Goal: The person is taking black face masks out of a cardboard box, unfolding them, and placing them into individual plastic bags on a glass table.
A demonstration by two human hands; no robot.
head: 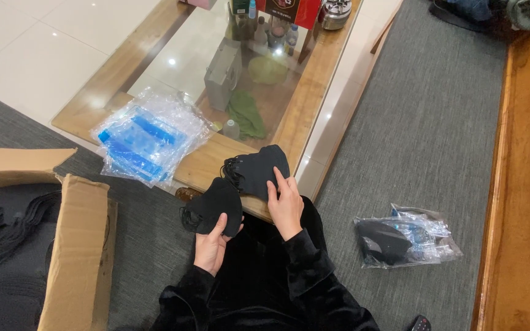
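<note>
My left hand (211, 245) grips a black mask (216, 207), long axis tilted up-right toward the table (207, 164); my right hand (285, 205) pinches the mask stack (257, 170) on it.

We see a stack of clear and blue plastic bags (148, 140) on the glass-topped wooden table (314, 86), an open cardboard box (75, 245) on the grey carpet (424, 135), and a filled plastic packet (405, 240) lying well apart.
</note>
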